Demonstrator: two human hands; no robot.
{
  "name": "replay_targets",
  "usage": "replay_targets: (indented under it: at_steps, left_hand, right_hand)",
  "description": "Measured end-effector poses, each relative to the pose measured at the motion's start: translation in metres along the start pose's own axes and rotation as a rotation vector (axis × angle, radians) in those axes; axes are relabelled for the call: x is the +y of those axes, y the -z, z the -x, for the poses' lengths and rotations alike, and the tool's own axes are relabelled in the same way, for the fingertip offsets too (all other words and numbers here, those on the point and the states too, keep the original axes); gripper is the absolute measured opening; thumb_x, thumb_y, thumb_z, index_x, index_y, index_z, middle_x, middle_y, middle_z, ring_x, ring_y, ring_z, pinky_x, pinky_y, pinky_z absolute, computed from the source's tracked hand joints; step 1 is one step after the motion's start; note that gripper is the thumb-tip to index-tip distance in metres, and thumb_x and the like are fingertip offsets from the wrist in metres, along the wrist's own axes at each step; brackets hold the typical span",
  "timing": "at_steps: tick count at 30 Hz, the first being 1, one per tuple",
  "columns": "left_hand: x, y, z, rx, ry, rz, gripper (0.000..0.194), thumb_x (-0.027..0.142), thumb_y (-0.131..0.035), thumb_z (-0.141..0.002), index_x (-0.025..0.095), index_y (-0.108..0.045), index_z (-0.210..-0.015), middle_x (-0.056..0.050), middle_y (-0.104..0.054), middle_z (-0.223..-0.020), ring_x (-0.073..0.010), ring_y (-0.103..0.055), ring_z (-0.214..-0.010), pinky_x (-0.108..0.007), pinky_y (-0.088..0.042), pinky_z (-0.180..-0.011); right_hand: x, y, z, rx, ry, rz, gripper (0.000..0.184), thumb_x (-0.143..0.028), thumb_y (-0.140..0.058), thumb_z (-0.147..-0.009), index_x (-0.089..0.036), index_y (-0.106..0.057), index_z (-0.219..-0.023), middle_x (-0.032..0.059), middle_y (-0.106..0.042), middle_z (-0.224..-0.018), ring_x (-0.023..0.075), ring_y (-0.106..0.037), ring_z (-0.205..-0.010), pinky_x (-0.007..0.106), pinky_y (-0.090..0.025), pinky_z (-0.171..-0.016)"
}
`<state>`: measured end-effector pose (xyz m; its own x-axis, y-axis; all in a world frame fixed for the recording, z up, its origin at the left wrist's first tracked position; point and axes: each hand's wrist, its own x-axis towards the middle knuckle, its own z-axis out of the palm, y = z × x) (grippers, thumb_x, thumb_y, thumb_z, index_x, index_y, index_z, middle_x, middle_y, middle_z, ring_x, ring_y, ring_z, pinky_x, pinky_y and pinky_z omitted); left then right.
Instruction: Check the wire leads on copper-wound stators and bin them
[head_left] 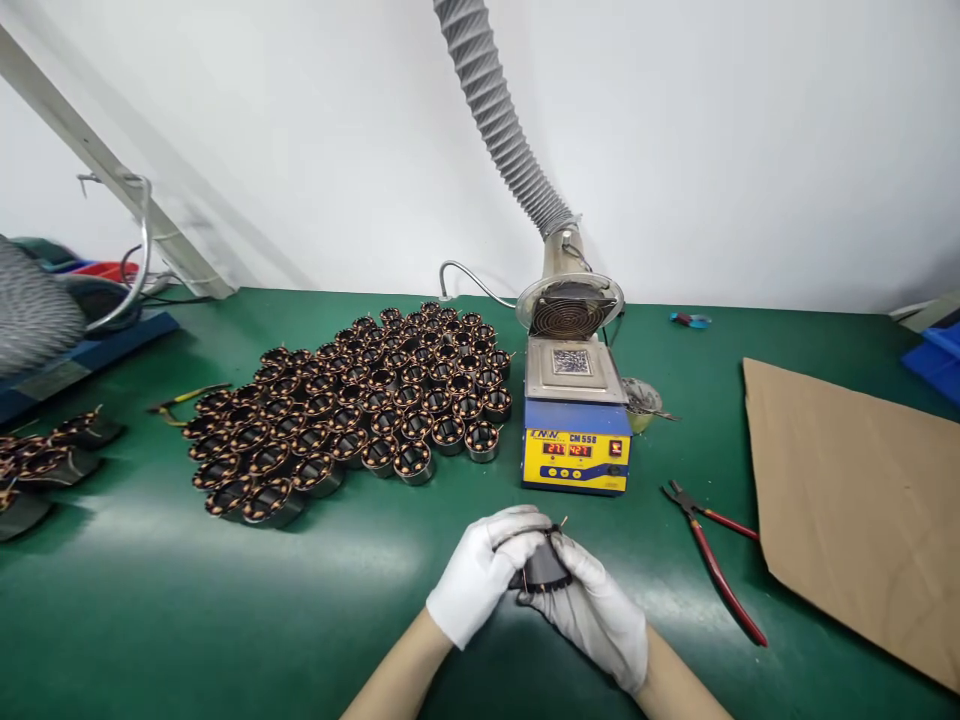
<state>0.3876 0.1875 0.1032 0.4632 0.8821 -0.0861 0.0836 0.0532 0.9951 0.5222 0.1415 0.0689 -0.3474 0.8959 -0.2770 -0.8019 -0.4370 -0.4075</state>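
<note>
The left hand (484, 570) and right hand (604, 612) grip one stator (545, 570) near the front edge of the counter (330, 610); whether the batch (375, 402) farther back is finished is unclear.

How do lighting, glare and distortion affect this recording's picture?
Head view: pale glare on the green tabletop, either side of the left hand and right hand; head view: soft shadow from the slanted post across the white wall; head view: wound cores at the left edge look stretched; head view: the held dark part's fine detail is hard to make out.
</note>
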Motion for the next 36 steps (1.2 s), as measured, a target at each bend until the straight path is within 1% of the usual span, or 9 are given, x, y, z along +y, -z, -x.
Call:
replay_targets:
  at_steps: [3, 7, 9, 13, 19, 24, 29, 33, 36]
  left_hand:
    - [-0.002, 0.004, -0.003, 0.121, -0.026, 0.048, 0.022, 0.031, -0.051, -0.080, 0.017, -0.067, -0.074, -0.006, -0.068, -0.089, -0.0216, -0.060, -0.092, -0.030, -0.045, -0.084]
    - [0.000, 0.014, -0.006, 0.269, 0.007, 0.072, 0.028, 0.037, -0.046, -0.083, 0.015, -0.064, -0.081, -0.007, -0.067, -0.088, -0.0213, -0.060, -0.090, -0.032, -0.045, -0.085]
    - [0.001, 0.016, -0.005, 0.170, 0.059, 0.028, 0.030, 0.037, -0.054, -0.079, 0.016, -0.061, -0.100, -0.007, -0.065, -0.099, -0.0223, -0.057, -0.097, -0.034, -0.043, -0.090]
    - [0.001, 0.006, 0.000, -0.133, 0.032, -0.188, 0.082, 0.018, -0.080, -0.046, 0.019, -0.048, -0.122, -0.006, -0.056, -0.118, -0.0247, -0.052, -0.106, -0.033, -0.040, -0.095]
    - [0.003, -0.006, 0.000, 0.154, 0.057, -0.044, 0.016, 0.028, -0.061, -0.072, 0.018, -0.070, -0.079, -0.006, -0.068, -0.091, -0.0233, -0.060, -0.090, -0.032, -0.046, -0.083]
    - [-0.003, 0.014, -0.010, 0.383, 0.112, 0.219, 0.032, 0.045, -0.060, -0.073, 0.014, -0.068, -0.076, -0.007, -0.069, -0.078, -0.0217, -0.062, -0.079, -0.032, -0.047, -0.078]
    - [0.002, 0.005, -0.008, 0.172, 0.191, 0.176, 0.034, 0.036, -0.064, -0.069, 0.016, -0.067, -0.096, -0.007, -0.068, -0.098, -0.0233, -0.060, -0.095, -0.034, -0.044, -0.090]
    - [-0.003, -0.011, -0.004, 0.315, 0.148, 0.229, 0.017, 0.029, -0.066, -0.065, 0.015, -0.070, -0.074, -0.006, -0.070, -0.078, -0.0204, -0.063, -0.077, -0.028, -0.048, -0.073]
    - [-0.010, -0.002, -0.008, 0.413, 0.107, 0.461, 0.025, 0.033, -0.069, -0.066, 0.015, -0.066, -0.082, -0.004, -0.069, -0.069, -0.0167, -0.062, -0.067, -0.027, -0.048, -0.068]
  right_hand:
    - [-0.001, -0.001, 0.000, -0.008, -0.061, 0.048, 0.028, -0.033, -0.064, -0.078, -0.014, -0.061, -0.098, 0.0084, -0.067, -0.086, 0.0202, -0.063, -0.073, 0.029, -0.046, -0.060]
    - [-0.007, -0.006, 0.000, -0.062, -0.145, -0.019, 0.041, -0.045, -0.059, -0.079, -0.012, -0.058, -0.105, 0.0102, -0.065, -0.092, 0.0208, -0.062, -0.077, 0.031, -0.045, -0.066]
    - [-0.010, -0.006, 0.000, -0.084, -0.187, -0.062, 0.045, -0.051, -0.055, -0.080, -0.014, -0.058, -0.106, 0.0091, -0.064, -0.096, 0.0214, -0.061, -0.081, 0.034, -0.044, -0.071]
    - [-0.008, -0.001, -0.001, -0.055, -0.166, -0.098, 0.041, -0.049, -0.053, -0.082, -0.017, -0.057, -0.108, 0.0082, -0.063, -0.102, 0.0200, -0.059, -0.086, 0.033, -0.044, -0.074]
    - [0.005, 0.000, -0.001, -0.102, -0.086, 0.014, 0.026, -0.036, -0.058, -0.082, -0.016, -0.059, -0.098, 0.0079, -0.065, -0.087, 0.0197, -0.062, -0.071, 0.027, -0.043, -0.057]
    - [0.000, -0.005, -0.002, -0.064, -0.121, -0.022, 0.032, -0.037, -0.062, -0.079, -0.014, -0.057, -0.101, 0.0107, -0.065, -0.090, 0.0192, -0.061, -0.071, 0.026, -0.041, -0.058]
    - [0.002, -0.002, -0.003, -0.080, -0.097, -0.081, 0.022, -0.035, -0.060, -0.081, -0.018, -0.060, -0.095, 0.0077, -0.065, -0.090, 0.0180, -0.060, -0.075, 0.027, -0.041, -0.063]
    - [0.006, 0.000, -0.004, -0.089, -0.049, -0.062, 0.019, -0.031, -0.062, -0.079, -0.018, -0.061, -0.094, 0.0060, -0.065, -0.087, 0.0180, -0.060, -0.073, 0.026, -0.040, -0.060]
    - [0.000, -0.001, -0.003, -0.108, -0.130, -0.090, 0.030, -0.038, -0.062, -0.078, -0.016, -0.061, -0.098, 0.0086, -0.066, -0.089, 0.0177, -0.060, -0.070, 0.026, -0.041, -0.060]
